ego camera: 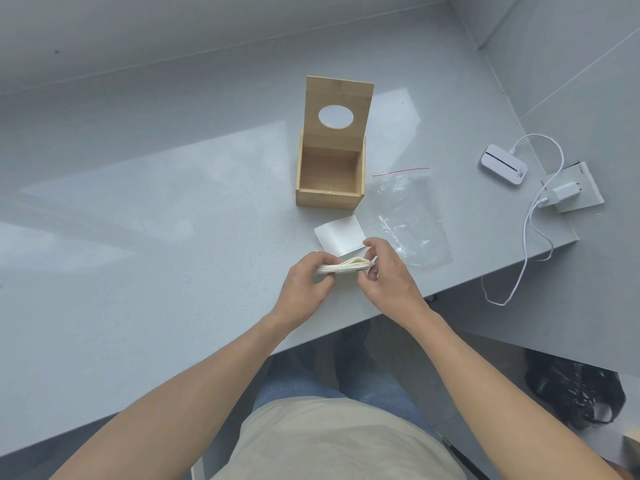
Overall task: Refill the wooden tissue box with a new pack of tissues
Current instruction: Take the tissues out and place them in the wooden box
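The wooden tissue box [329,195] stands on the grey counter with its hinged lid [337,98] swung up, showing an oval hole. Its inside looks empty. Nearer to me, a flat stack of cream tissues [341,266] is held just above the counter. My left hand [304,289] grips its left end. My right hand [388,268] pinches the right end, where the top sheets curl up. A single white sheet [339,233] lies flat between the stack and the box.
An empty clear zip bag [405,216] with a red seal lies right of the box. A white device [504,164], its cable and a plugged charger [561,195] sit at the far right. The counter edge [346,327] runs diagonally below my hands.
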